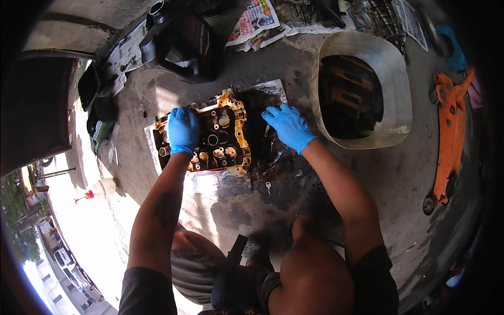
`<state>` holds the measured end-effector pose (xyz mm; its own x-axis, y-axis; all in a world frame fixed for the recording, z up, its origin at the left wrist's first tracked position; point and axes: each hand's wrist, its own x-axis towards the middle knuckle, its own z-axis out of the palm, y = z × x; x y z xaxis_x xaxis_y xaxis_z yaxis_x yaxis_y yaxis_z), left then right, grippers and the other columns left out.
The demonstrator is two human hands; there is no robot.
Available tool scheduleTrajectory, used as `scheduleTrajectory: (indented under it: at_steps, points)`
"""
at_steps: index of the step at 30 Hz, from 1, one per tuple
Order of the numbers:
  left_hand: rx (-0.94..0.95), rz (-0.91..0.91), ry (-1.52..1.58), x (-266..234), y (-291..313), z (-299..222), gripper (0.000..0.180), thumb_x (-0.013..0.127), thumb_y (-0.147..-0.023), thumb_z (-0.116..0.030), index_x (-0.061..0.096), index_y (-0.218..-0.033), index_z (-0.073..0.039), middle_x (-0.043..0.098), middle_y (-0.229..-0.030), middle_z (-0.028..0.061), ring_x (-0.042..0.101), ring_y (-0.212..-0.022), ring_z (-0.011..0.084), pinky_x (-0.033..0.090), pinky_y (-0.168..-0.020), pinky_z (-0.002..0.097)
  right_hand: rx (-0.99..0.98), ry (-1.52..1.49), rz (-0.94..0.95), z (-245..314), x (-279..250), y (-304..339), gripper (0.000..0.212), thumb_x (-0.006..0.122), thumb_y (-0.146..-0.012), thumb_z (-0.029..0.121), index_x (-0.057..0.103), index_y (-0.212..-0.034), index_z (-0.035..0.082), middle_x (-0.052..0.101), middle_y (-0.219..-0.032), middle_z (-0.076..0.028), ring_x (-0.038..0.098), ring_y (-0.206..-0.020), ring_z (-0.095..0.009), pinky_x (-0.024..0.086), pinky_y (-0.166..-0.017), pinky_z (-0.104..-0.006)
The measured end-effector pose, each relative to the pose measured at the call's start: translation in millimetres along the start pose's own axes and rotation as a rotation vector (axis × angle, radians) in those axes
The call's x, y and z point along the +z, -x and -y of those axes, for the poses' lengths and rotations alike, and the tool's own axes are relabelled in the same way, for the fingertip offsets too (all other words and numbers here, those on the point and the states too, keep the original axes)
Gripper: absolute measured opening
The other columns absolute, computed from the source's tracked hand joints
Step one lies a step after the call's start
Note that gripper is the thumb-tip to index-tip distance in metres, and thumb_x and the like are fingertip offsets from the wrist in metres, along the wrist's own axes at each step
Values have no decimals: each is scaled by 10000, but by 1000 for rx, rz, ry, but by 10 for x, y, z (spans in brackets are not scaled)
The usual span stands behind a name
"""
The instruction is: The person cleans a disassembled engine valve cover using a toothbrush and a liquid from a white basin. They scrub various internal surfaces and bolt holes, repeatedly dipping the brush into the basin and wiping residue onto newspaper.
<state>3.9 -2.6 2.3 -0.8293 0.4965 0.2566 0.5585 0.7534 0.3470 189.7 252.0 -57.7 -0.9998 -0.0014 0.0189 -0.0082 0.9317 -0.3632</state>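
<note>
An oily engine cylinder head (241, 128) lies on newspaper on the ground, its golden-brown metal frame around dark wells and round bores. Over its left part is my left hand (183, 130) in a blue glove, fingers curled down and closed; whatever they grip is hidden beneath the hand. My right hand (290, 126), gloved in blue too, reaches over the dark, oil-soaked sheet to the right of the cylinder head. Its fingers are bent a little and apart, with nothing visible in them. Close below its fingertips lie small metal parts (266, 130).
A pale, cut-open container (362, 139) with dark oily parts stands on the right. Beyond it lies an orange floor jack (449, 136). A black jug (181, 50) stands at the far left. Newspapers (254, 23) and tools line the far side. A small metal piece (269, 187) lies nearer me.
</note>
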Motion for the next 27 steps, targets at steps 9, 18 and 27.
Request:
scheduleTrajectory:
  at_steps: [9,18,27]
  points:
    - [6,-12,33,-8,8,-8,90,602,-870,-106,605,-855,-17,597,-836,204,586,-804,403,470,-724,477,-99,198,92,-141,-80,-23,114,609,-832,139,696,-881,84,610,-1016,-130,583,-1028,-302,496,-826,-441]
    - [-2,6,42,-5,4,4,100,601,-871,-111,602,-830,-20,592,-817,196,582,-802,396,464,-720,473,66,99,173,218,-586,822,172,595,-844,128,702,-968,77,655,-851,-138,652,-843,-322,524,-703,-459]
    - [-44,63,-41,14,2,53,133,589,-903,-146,640,-884,-25,620,-884,194,597,-853,387,477,-761,466,351,-940,-99,554,-300,906,239,750,-861,108,708,-1079,21,739,-945,-143,735,-842,-239,565,-735,-341]
